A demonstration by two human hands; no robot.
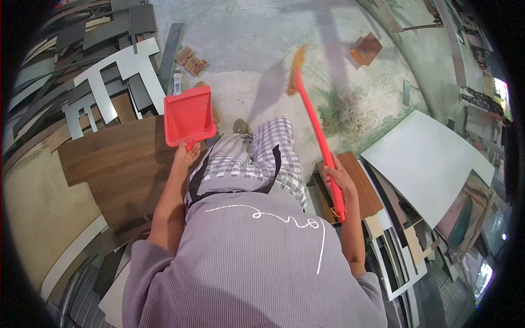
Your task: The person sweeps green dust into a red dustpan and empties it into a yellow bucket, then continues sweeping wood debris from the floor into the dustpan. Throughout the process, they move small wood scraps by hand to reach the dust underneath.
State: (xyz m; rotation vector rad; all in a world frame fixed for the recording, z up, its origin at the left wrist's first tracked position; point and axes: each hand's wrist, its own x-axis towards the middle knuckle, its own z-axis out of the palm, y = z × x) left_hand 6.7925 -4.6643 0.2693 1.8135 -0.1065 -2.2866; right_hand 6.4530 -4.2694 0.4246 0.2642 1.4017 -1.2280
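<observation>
My left hand (187, 155) grips the short handle of a red dustpan (188, 116), which is raised off to the left of my legs with its open side facing away from me. In my right hand (340, 179) is a long-handled red brush (313, 112), fingers wrapped round the lower part of the handle. Its tan bristles (296, 71) point up and away, over the concrete floor (235, 49). Both tools are held apart from each other.
Stacked boards and cut panels (109, 76) line the left side, with a brown wood panel (117, 164) nearby. A small bottle (177, 82) and wooden blocks (191, 60) lie ahead. To the right are a brown block (366, 50), a white panel (426, 158) and scattered debris (350, 109).
</observation>
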